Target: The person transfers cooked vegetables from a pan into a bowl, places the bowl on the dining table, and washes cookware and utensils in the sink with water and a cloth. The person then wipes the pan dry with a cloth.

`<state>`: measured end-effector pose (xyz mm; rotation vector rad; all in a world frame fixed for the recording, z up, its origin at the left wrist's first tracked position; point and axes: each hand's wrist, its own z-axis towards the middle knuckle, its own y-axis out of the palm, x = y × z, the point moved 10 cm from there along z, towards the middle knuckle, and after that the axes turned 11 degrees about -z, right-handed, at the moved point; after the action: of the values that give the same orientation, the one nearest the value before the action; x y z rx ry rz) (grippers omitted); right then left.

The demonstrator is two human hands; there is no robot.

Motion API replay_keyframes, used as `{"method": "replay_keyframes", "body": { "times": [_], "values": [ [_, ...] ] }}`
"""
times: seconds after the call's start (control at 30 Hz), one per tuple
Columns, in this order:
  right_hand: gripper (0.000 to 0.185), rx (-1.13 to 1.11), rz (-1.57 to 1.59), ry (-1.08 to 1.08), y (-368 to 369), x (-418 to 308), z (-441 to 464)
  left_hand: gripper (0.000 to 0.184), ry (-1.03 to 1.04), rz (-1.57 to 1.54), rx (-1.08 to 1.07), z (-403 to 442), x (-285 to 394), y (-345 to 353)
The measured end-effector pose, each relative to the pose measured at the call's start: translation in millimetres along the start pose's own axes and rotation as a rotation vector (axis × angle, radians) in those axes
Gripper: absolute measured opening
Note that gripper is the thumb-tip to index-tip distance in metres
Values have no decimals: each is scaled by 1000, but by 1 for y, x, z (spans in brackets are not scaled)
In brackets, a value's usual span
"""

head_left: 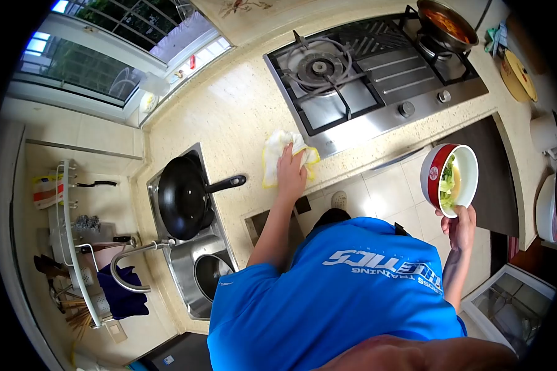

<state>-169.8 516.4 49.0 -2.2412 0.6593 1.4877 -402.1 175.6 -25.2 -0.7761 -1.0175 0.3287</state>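
My left hand (291, 175) lies on a white dishcloth (281, 147) with a yellow edge, its fingers pressed into the bunched fabric. The cloth rests on the speckled beige counter (216, 117), close to the front left corner of the gas stove (377, 74). Off to the right, my right hand (459, 227) grips a bowl (436, 175), red outside and white inside, by its lower side. Held over the floor and tilted, the bowl contains green leafy vegetable pieces (449, 185) and some yellowish liquid. Fingers behind the bowl are partly hidden.
A black frying pan (182, 196) sits over the sink (192, 260), its handle reaching onto the counter. Below it are a curved faucet (127, 281) and another pan (209, 275). A pan with reddish food (445, 26) stands on the far burner. Utensils hang on a rack (68, 235).
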Motion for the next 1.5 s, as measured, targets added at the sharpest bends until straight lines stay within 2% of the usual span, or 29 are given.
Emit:
{"method": "replay_keyframes", "body": {
  "times": [0.07, 0.23, 0.27, 0.37, 0.63, 0.8, 0.93, 1.07, 1.2, 1.27, 1.33, 1.4, 1.5],
  "values": [
    [27, 14, -3, 6, -14, 7, -4, 42, 13, 42, 15, -15, 8, -3],
    [29, 48, -12, 23, -44, 27, -16, 37, 26, -130, 139, -28, 26, -2],
    [29, 75, -9, 25, -52, 34, -19, 37, 18, -132, 111, -30, 31, 8],
    [29, 94, -1, 47, -69, 47, -25, 34, 20, -78, 209, -22, 46, 14],
    [26, 174, 28, 93, -105, 61, -48, 32, 130, -11, 41, 1, 89, 61],
    [26, 201, 47, 63, -126, 65, -61, 30, 158, 13, 20, -1, 79, 55],
    [27, 249, 91, 69, -147, 77, -78, 29, 50, -1, 89, -23, 32, 25],
    [28, 301, 144, 55, -170, 91, -95, 32, -11, 162, 252, -43, -23, -26],
    [28, 354, 194, 102, -191, 108, -108, 32, -205, 362, 258, -37, -57, -46],
    [29, 368, 215, 99, -201, 115, -105, 34, -528, 494, 212, -33, -49, -43],
    [29, 406, 236, 140, -209, 127, -105, 37, -354, 676, 446, -28, 32, -46],
    [30, 465, 275, 117, -223, 128, -105, 39, -95, 637, 470, -14, 93, -32],
    [32, 504, 295, 153, -241, 132, -97, 40, 303, 139, 294, 23, 174, 39]
  ]
}}
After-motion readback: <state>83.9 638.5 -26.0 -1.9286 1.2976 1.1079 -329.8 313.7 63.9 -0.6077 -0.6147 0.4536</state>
